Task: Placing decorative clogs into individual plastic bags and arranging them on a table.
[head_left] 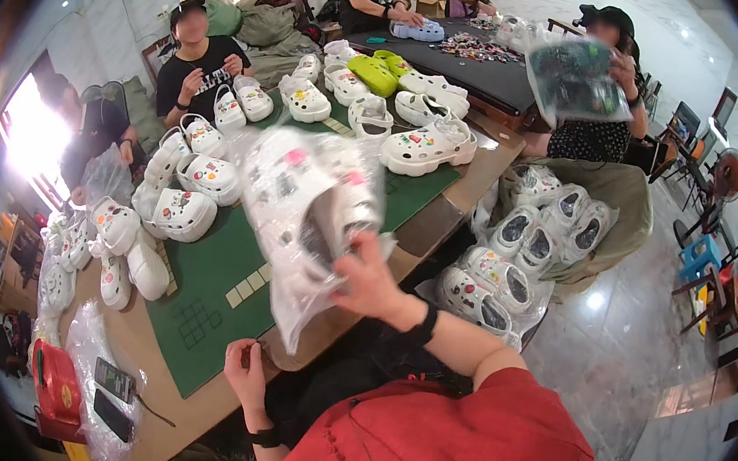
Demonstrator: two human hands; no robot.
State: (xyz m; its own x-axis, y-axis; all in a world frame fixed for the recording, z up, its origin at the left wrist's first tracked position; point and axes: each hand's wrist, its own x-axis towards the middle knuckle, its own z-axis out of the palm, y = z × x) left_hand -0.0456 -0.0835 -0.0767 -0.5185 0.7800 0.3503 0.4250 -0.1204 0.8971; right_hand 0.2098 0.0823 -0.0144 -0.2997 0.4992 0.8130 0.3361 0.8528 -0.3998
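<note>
My right hand (pixel 369 279) grips a pair of white clogs (pixel 289 193) in a clear plastic bag, raised over the near side of the table. The bag's lower end hangs beside the fingers, and the clogs are blurred by motion. Low at the table's front edge, my left hand (pixel 244 373) has loosely curled fingers with a gap between them and the thumb; nothing shows in it. Beyond the bag, several white clogs with colourful charms (pixel 429 145) stand around the green mat (pixel 196 303). A lime-green pair (pixel 374 75) sits among them at the back.
Bagged white clogs (pixel 509 234) fill a large sack (pixel 622 196) and its surroundings at my right. Two phones (pixel 113 414) and a red bag (pixel 57 383) lie at the left front. Co-workers sit around the tables; one holds up bagged dark shoes (pixel 575 77). Loose charms (pixel 473 48) cover the far table.
</note>
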